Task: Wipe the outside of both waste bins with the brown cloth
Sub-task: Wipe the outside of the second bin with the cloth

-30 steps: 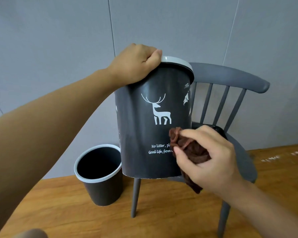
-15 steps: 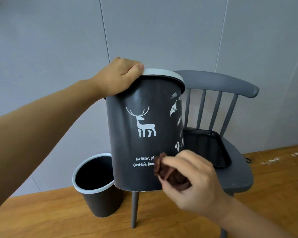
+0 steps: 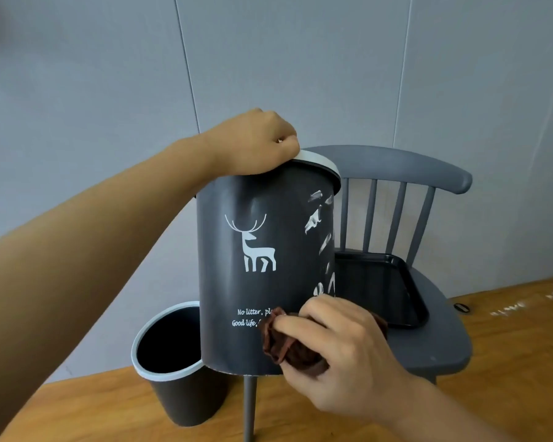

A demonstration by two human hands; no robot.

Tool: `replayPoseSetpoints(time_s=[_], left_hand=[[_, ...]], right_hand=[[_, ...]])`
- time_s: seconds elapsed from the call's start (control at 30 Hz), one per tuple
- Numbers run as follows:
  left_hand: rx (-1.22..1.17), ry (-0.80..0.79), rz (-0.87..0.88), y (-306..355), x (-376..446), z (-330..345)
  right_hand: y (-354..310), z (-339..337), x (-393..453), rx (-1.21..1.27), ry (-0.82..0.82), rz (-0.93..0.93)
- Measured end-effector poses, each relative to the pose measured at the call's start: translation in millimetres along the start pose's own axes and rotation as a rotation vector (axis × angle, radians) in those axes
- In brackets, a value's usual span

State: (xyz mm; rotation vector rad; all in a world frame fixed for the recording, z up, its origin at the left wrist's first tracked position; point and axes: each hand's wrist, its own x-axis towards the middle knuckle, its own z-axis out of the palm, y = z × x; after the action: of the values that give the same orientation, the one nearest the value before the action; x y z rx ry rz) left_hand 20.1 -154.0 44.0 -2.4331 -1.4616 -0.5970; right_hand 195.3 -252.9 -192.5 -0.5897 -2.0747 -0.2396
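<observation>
Printed slogan on the held waste bin (image 3: 265, 282): end of both lines covered by the brown cloth (image 3: 288, 346). Black tray (image 3: 390, 291): left part behind that bin. Small dark item on the floor (image 3: 460, 307): too small to identify. Left hand (image 3: 256, 145): fingers hidden past the rim.

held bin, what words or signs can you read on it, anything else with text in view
"No litter, pl": upper line on the held bin, cut off by the brown cloth.
"Good life,": lower line, the rest hidden behind the cloth.
A white deer picture sits above the lines, no words in it.
Floor bin: no text visible.
</observation>
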Motion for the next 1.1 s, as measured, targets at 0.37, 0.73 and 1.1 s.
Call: replayPoseSetpoints(time_s=[0.37,0.73,1.1], left_hand=[[0.066,0.135,0.132,-6,-1,21],[0.007,0.295,0.205,-12,-22,29],[-0.066,0.144,0.040,-27,-33,19]], right_hand=[[6,-8,6,0.028,0.131,0.048],[49,-49,29,0.160,0.473,0.497],[52,-19,90,-0.119,0.278,0.353]])
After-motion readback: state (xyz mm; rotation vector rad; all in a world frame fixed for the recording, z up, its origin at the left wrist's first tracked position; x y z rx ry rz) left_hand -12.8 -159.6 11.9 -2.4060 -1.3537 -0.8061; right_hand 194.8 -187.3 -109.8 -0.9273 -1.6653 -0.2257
